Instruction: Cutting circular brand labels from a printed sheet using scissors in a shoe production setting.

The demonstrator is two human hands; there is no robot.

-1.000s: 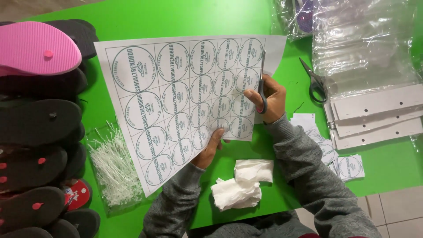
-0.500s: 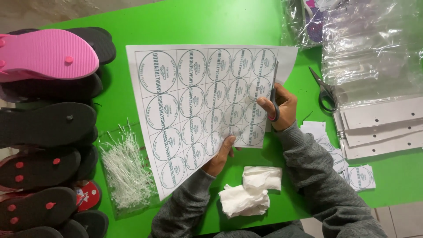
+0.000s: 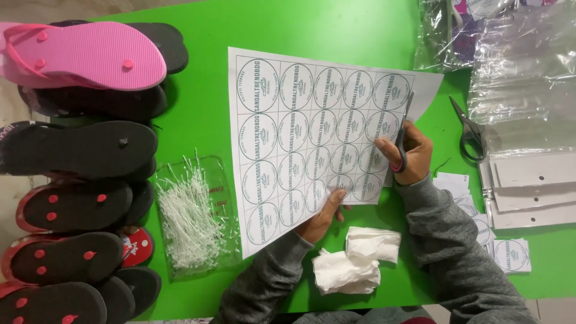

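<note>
Sheet of round labels [image 3: 312, 138] is pinched at its lower edge by left hand [image 3: 321, 216]. Scissors [image 3: 402, 135] are gripped in closed right hand [image 3: 408, 157], blades set at sheet's right edge.

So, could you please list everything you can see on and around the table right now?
label sheet: one, white with round printed labels, centre of table
scissors: one pair, in right hand, cutting the sheet
spare scissors: one pair, dark, right of sheet
flip-flops: a stack, black, one pink, left edge
bag of tag pins: one, clear, white pins
tissues: crumpled, white, near edge
cut labels: several, white, right
table: one, green
left hand: holds sheet's lower edge
right hand: grips scissors
</note>
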